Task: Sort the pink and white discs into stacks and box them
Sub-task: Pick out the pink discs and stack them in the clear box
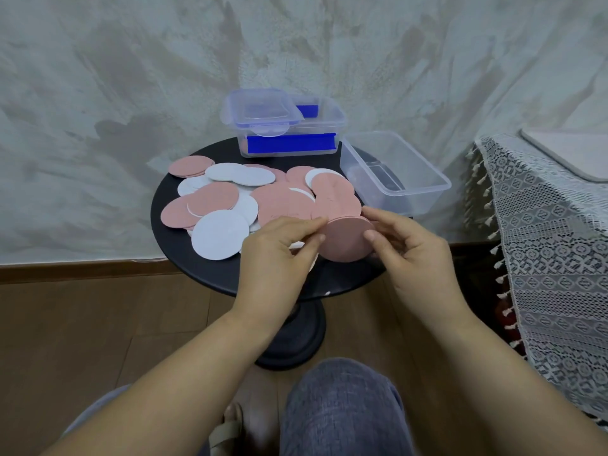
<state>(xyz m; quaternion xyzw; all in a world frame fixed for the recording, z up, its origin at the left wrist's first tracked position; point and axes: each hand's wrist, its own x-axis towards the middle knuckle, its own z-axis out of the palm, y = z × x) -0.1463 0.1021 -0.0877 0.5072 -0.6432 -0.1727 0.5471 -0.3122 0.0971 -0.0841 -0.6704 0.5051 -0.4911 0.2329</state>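
Discs half-hidden under left hand

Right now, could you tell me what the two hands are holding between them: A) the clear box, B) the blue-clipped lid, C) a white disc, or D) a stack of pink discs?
D: the left hand and right hand pinch a stack of pink discs from either side.

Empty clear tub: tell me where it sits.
The empty clear tub sits at the round table's right edge, right of the blue-latched container, beyond the right hand.
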